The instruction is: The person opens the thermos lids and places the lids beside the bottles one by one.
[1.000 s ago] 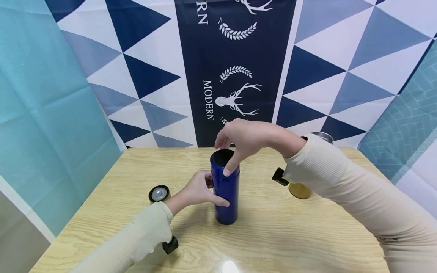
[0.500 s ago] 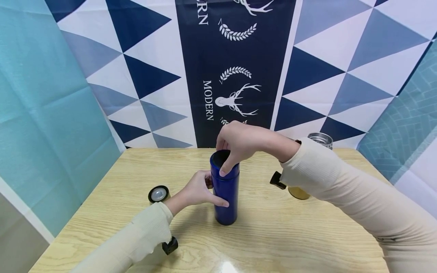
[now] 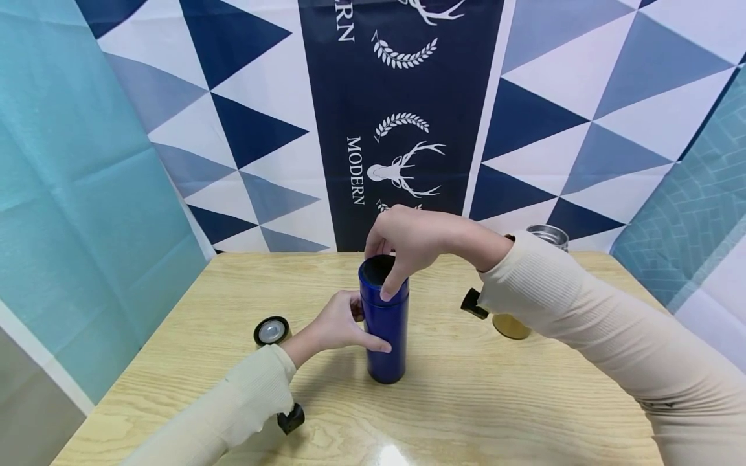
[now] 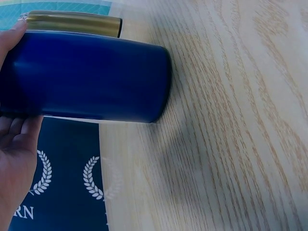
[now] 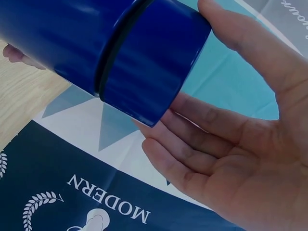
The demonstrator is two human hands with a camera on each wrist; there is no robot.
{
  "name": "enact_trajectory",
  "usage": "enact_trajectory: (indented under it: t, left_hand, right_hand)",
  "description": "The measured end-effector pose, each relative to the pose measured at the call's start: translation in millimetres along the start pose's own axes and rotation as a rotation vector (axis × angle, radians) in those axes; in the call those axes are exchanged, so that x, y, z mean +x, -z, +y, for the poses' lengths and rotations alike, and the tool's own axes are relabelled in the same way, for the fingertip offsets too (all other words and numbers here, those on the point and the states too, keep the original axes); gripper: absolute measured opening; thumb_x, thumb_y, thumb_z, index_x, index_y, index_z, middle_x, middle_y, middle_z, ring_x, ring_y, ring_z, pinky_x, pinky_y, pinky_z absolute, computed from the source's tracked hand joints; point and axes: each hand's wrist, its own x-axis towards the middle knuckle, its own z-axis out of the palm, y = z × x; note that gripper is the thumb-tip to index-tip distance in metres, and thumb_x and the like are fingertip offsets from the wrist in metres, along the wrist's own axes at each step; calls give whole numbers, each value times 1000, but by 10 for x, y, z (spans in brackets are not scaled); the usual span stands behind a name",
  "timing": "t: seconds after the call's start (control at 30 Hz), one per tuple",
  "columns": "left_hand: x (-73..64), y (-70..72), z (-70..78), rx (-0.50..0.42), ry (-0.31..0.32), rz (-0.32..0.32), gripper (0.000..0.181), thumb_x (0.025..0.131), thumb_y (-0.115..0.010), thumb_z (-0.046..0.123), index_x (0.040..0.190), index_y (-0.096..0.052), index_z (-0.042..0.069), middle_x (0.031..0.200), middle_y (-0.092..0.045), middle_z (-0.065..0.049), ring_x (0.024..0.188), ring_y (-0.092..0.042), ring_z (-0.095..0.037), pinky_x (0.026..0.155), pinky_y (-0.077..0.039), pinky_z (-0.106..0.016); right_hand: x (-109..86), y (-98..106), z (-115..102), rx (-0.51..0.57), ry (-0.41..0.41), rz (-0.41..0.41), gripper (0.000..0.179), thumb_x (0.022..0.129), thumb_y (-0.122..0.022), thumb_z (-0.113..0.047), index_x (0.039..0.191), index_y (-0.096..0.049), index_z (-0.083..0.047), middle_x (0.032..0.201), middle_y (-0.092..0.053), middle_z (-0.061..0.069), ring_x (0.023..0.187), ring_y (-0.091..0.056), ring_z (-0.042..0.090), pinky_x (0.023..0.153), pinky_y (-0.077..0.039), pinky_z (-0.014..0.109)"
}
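Note:
A tall blue thermos (image 3: pixel 387 343) stands upright near the middle of the wooden table. My left hand (image 3: pixel 337 323) grips its body from the left, thumb across the front; the left wrist view shows fingers on the far side of the thermos (image 4: pixel 86 77). Above it, my right hand (image 3: pixel 410 241) holds the blue lid (image 5: pixel 154 62) by its rim, thumb on the near side and fingers opposite. A dark groove runs between lid and body. The lid's top looks black and recessed in the head view. Parts of the right fingers are hidden behind the lid.
A gold bottle with a clear top (image 3: pixel 548 236) stands at the right, partly behind my right sleeve (image 3: pixel 553 285). Another container with a black-rimmed round top (image 3: pixel 272 331) is at the left, partly behind my left sleeve (image 3: pixel 233 401). A patterned cloth (image 3: pixel 402 97) hangs behind the table.
My right hand has shifted slightly left and down on the lid, its thumb moving left and then a little back right. My left hand and the thermos stay in place.

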Motion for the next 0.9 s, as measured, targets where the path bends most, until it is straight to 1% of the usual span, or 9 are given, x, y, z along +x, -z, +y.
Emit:
enact_trajectory:
  t: [0.27,0.43,0.53,0.73,0.9]
  left_hand:
    - [-5,2,-4,-9,-9,0,57,68,-86,12,120,-63,9,115,-70,-11,96,-67,-8,90,-56,-30]
    - [1,0,-14,-13,-3,2,57,67,-86,12,119,-63,8,115,-70,-11,95,-67,-9,92,-55,-35]
    - [2,2,-20,-17,-5,0,57,68,-86,12,120,-63,8,115,-70,-12,97,-67,-10,93,-55,-37]
    - [-7,5,-12,-18,0,0,59,68,-86,13,121,-62,8,117,-70,-11,99,-67,-10,91,-55,-28]
    - [-8,1,5,-26,-8,-1,59,67,-86,12,120,-62,7,117,-70,-12,99,-68,-10,91,-55,-26]
  right_hand:
    - [8,3,50,14,20,-20,48,70,-86,-26,112,-70,-12,109,-73,1,103,-68,16,93,-56,36]
    - [12,12,77,21,19,-38,51,69,-85,-27,116,-68,-13,114,-72,1,108,-66,16,99,-52,39]
    - [19,16,88,24,28,-46,52,69,-85,-26,116,-68,-13,115,-71,1,109,-66,16,100,-51,40]
    - [34,30,100,26,64,-63,55,69,-86,-25,118,-67,-13,118,-70,1,113,-65,17,102,-50,40]
    - [53,33,133,15,97,-81,55,69,-86,-23,120,-66,-13,119,-69,1,114,-64,17,102,-50,39]
